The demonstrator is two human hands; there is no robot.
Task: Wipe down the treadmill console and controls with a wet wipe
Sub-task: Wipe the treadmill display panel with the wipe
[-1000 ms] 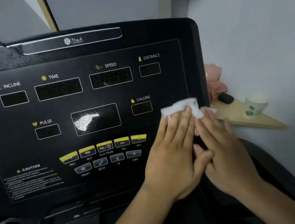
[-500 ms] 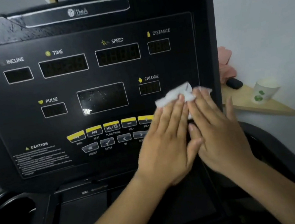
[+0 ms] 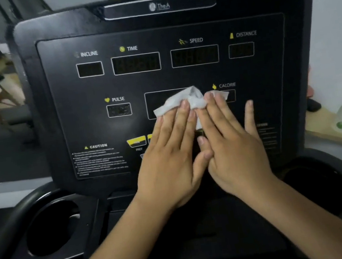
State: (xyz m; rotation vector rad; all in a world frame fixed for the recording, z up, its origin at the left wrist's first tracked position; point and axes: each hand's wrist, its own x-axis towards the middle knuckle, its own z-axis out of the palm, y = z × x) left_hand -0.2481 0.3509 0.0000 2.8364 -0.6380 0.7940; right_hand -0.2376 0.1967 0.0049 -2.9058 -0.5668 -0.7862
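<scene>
Grip: left hand and right hand flat, fingers straight, pressing wet wipe against the panel, nothing pinched | console: fills frame centre | wet wipe: centre, over middle display window, right half; two palms likely spread pressure | yellow buttons: lower centre, partly under left hand
</scene>
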